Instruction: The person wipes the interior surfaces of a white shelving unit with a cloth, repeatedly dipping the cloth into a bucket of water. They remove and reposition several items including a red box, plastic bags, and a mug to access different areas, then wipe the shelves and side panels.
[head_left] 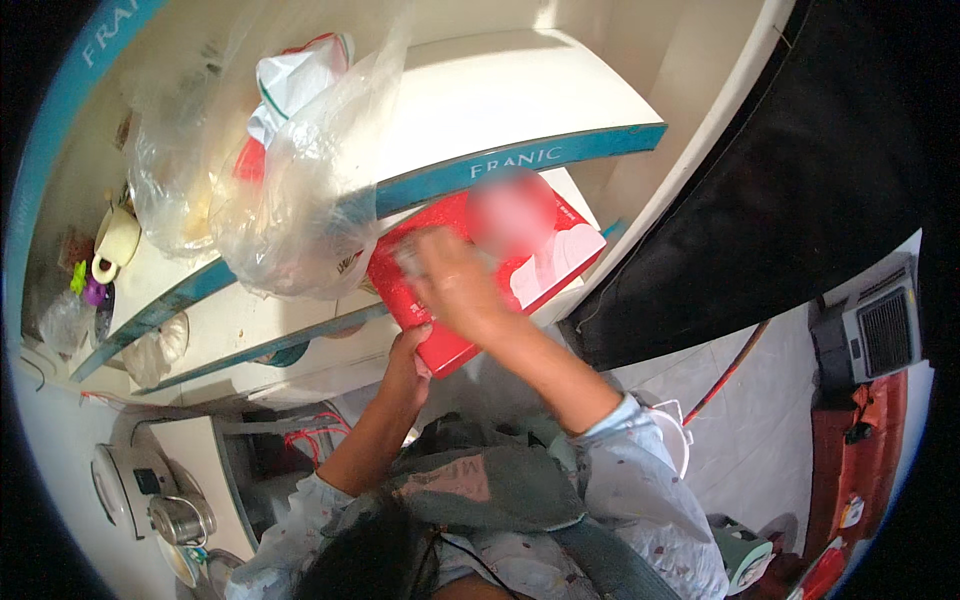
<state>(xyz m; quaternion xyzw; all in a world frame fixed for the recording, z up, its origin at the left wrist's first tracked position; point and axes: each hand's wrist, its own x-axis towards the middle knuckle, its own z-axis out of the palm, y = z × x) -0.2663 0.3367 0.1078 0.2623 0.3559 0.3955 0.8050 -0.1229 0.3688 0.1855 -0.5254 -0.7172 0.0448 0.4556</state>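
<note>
A flat red box [404, 299] with a pink and white pattern on its right part lies tilted in front of me, its far side at the shelf. My left hand [409, 353] is closed on its near left corner, thumb on top. Over the box's left half is my right hand [450, 280], its fingers smeared by motion. Something pale shows at these fingertips, too blurred to name. A clear plastic bag [290, 225] hangs just left of the box, with a white and red item [300, 85] in its upper part.
White shelves with blue front edges [610, 145] stand ahead. A cream mug [116, 240] sits on the left. A dark panel [730, 220] bounds the right. Lower left are a white rice cooker [125, 490] and a steel pot [178, 518]; a white bucket [672, 437] stands at my right.
</note>
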